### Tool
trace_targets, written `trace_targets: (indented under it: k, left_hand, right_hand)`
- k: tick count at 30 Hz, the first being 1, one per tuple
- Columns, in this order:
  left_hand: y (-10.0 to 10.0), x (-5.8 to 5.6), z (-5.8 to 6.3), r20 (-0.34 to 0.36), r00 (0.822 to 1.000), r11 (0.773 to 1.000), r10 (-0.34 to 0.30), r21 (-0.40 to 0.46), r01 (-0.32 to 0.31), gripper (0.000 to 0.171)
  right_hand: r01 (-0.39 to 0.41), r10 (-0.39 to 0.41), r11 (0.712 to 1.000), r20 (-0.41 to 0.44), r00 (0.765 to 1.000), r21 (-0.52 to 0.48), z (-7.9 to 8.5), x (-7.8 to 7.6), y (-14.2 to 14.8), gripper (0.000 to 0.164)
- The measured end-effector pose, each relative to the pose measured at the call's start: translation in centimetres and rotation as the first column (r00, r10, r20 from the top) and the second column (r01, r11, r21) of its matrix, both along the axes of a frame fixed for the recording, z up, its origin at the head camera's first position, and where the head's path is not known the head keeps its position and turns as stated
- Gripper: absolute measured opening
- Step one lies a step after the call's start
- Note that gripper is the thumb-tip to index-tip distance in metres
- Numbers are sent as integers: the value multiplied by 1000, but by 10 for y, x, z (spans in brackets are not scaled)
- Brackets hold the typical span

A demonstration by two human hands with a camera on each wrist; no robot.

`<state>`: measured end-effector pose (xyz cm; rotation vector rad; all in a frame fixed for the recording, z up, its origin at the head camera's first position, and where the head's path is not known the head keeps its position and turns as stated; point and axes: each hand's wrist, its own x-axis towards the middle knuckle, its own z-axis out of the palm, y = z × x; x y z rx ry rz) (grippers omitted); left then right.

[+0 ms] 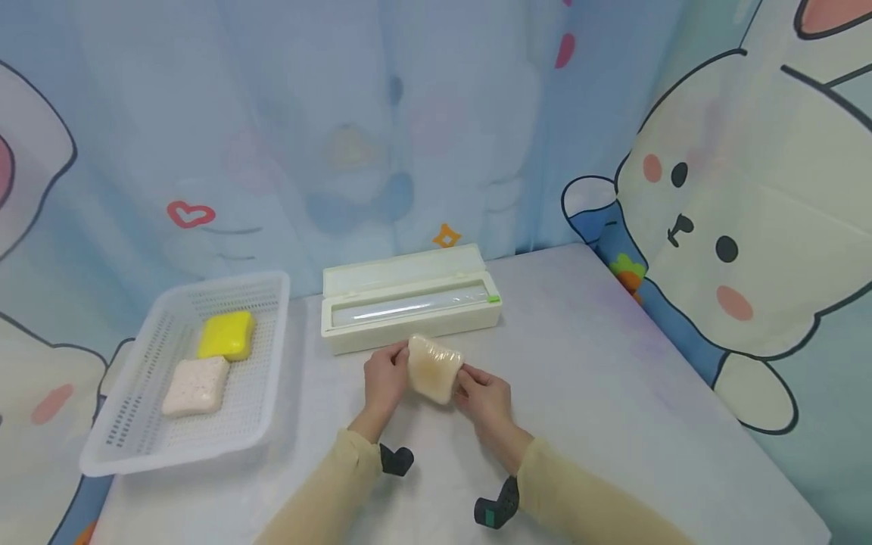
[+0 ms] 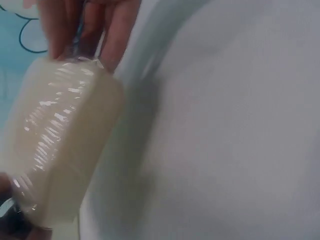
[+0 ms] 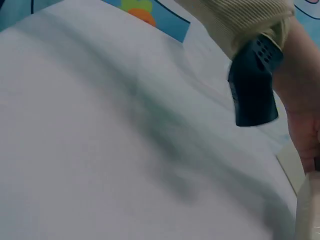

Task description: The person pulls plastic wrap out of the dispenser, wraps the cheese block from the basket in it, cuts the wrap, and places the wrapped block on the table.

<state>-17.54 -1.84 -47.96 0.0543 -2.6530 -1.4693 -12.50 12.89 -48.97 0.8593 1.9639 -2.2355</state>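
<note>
A cream block like a bar of soap [image 1: 432, 369], wrapped in shiny clear film, is held tilted between the two hands in the head view. My left hand [image 1: 384, 381] pinches its left end with thumb and fingers. At the opposite end, my right hand [image 1: 487, 397] pinches the lower right edge. In the left wrist view the soap bar [image 2: 65, 135] shows its thick side, with creased film gathered at the fingers above. Only a pale edge of the soap bar [image 3: 308, 212] enters the right wrist view at the lower right.
Behind the hands stands a white cling film dispenser [image 1: 415, 329], lid up, roll inside, a green tab at its right. A white plastic basket [image 1: 255, 424] on the left contains a yellow bar [image 1: 227, 335] and a speckled pale bar [image 1: 196, 386]. Printed curtains [image 1: 463, 151] border the table.
</note>
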Motion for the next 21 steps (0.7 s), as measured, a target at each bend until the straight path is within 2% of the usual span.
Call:
trace_targets:
  k: [6,9,11,15,19,21]
  left_hand:
    - [2,-2,0,112,984,983,-135,-107,147,31]
    - [3,-6,-6,162,971,979,-177,-74,191,32]
    - [4,-8,-10,198,956,973,-217,-30,228,33]
    - [7,-12,-14,262,912,946,-315,12,323,36]
    - [6,-15,-19,278,883,920,-379,7,392,37]
    - [4,-14,-20,252,866,892,-432,-19,451,39]
  right_hand:
    - [-83,82,997,14,996,5,10,35,-15,52]
    - [-139,139,990,18,990,19,11,49,-24,59]
    - [-176,176,984,27,984,4,11,57,-30,63]
    - [-210,210,978,38,977,-22,9,68,-37,68]
    - [-193,195,981,47,980,-36,7,70,-40,69]
    - [-190,192,981,59,980,-35,6,71,-40,69]
